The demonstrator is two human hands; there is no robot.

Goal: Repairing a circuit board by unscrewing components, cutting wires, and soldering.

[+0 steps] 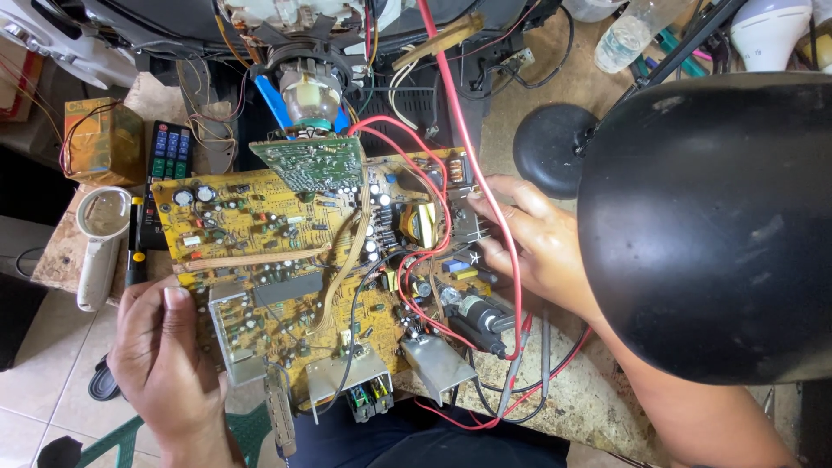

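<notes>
Bench view from above. A large yellow circuit board (286,277) lies flat on the speckled worktop (589,399), crowded with capacitors, coils and metal shields. The left hand (165,355) grips the board's near-left edge — thumb laid on top of the board surface, fingers curled underneath, so the grasp is closed on the board. The right hand (529,243) rests at the board's right edge, fingers spread loosely and touching the black finned heatsink area; whether it actually pinches anything there I cannot tell.

A smaller green circuit board (312,162) stands tilted at the far edge of the yellow one, just below a glass tube neck (310,95). Red wires (485,199) loop across the right half of the board and trail off the near edge of the worktop.

Left of the board: a white magnifying glass (100,234) lying flat, a black remote control (166,165) beside it, and a yellowish wrapped block (102,139) further out. A black lamp shade (711,225) fills the right of the view — it hides the person's right forearm in part. A clear plastic bottle (626,35) lies at the far right.
</notes>
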